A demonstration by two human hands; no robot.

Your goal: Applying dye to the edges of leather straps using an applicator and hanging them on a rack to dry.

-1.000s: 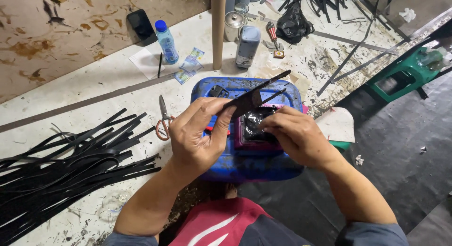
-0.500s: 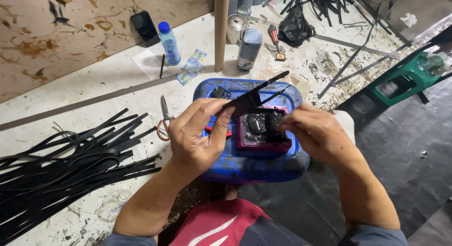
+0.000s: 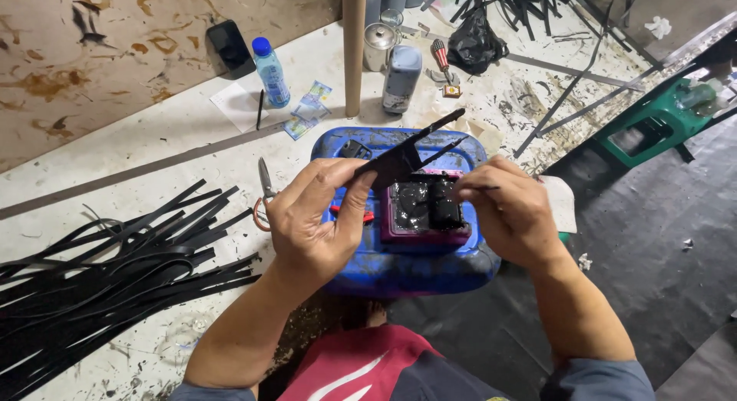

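Black strip (image 3: 411, 151) in left hand (image 3: 318, 217), long axis slanting up-right, tip far-right

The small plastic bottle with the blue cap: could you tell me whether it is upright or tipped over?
Upright. The plastic bottle stands on its base on the floor, blue cap on top.

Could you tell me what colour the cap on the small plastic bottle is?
Blue; the bottle shows in the head view.
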